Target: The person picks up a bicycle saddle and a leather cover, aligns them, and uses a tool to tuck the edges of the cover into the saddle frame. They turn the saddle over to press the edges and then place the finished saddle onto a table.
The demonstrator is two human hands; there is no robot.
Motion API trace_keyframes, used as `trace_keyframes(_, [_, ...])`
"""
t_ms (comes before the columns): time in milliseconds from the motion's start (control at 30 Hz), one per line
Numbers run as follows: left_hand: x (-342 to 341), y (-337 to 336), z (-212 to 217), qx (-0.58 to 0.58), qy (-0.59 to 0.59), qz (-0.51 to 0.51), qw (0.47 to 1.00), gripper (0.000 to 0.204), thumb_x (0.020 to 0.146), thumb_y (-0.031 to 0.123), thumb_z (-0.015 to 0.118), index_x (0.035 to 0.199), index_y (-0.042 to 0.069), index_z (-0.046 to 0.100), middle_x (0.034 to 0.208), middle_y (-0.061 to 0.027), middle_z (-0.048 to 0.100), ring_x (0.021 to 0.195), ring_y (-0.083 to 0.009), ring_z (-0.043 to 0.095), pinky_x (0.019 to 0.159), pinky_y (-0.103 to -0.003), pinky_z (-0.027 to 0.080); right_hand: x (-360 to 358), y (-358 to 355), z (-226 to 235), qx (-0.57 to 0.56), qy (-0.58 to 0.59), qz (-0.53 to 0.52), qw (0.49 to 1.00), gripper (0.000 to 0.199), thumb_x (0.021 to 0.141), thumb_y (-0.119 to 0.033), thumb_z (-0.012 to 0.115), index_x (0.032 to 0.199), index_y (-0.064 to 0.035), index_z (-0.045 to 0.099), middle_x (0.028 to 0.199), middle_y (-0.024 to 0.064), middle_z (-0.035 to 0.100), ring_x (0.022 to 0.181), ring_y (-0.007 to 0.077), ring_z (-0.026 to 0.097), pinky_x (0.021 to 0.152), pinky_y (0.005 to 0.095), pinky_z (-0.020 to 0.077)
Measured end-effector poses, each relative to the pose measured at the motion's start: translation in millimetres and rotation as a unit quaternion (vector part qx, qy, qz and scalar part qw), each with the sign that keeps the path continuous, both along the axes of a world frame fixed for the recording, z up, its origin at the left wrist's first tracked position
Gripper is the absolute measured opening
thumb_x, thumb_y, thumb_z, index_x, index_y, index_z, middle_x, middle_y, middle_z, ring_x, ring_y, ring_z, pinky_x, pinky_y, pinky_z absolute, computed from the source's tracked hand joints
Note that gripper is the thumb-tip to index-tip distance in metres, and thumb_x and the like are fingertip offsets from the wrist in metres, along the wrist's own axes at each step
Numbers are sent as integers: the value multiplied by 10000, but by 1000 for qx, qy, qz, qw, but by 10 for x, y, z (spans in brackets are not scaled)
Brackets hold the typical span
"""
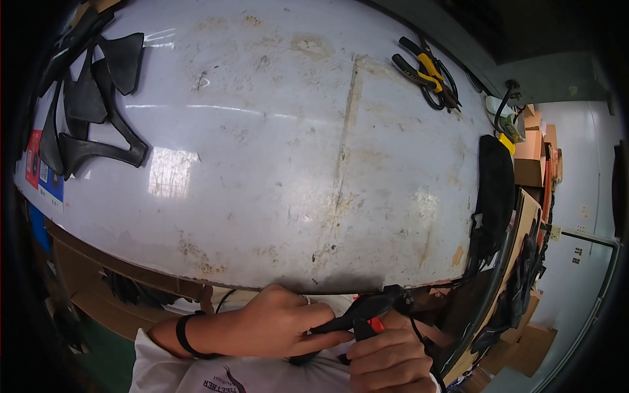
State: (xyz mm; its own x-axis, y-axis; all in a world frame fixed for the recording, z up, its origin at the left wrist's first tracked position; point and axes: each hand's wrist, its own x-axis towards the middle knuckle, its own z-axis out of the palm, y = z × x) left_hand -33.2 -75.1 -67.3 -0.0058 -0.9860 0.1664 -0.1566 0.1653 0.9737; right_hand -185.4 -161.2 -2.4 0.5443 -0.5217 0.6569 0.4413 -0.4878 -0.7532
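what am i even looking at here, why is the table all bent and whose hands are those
One picture, from a wide fisheye camera on a person's head, looking down; the lens bends the straight edges. The white table is flat and stained. On it lie black plastic parts at the far left and pliers at the far right. Below are the person's own bare hands: the left hand and right hand together hold a black part with a bit of red on it.
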Motion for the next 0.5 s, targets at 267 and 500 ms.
trace_keyframes(267, [-51,-24,-45,-37,5,22,999,411,839,255,840,675,88,502,467,-79,462,390,-267,524,374,-369,396,37,-210,-66,-45,-110,198,973,277,968,-133,691,848,-41,458,638,79,589,490,186,610,522,383,592])
trace_keyframes(500, [-28,71,-70,-20,21,26,999,331,794,211,843,729,79,546,514,-96,516,435,-290,565,397,-387,426,117,-136,110,-44,89,114,988,311,971,-143,697,818,-51,443,660,79,602,506,173,609,524,377,600])
